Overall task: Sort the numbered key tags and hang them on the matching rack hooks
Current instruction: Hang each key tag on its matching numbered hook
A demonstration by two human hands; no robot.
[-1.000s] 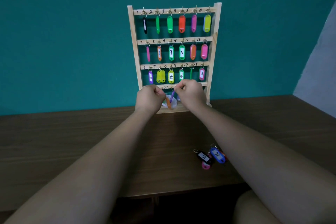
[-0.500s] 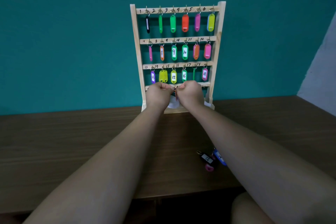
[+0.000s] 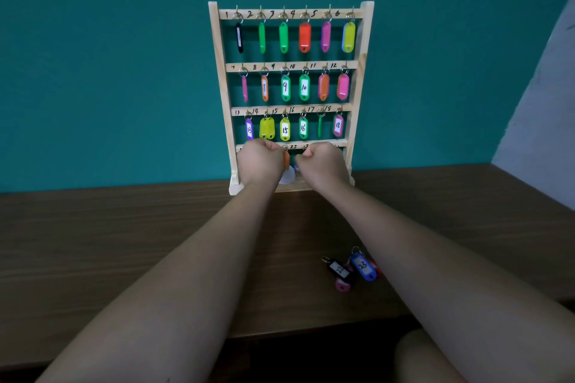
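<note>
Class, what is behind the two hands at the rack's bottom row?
Between the left hand and right hand an orange tag hangs, a white disc below it. Whatever else hangs there is covered.

A teal wall [image 3: 109,71] stands behind the grip and spreads far above it and to both sides. A dark wooden table [image 3: 109,242] lies below the grip and runs toward the viewer. Well right of the grip, a pale grey wall surface [image 3: 541,109] slants upward.
</note>
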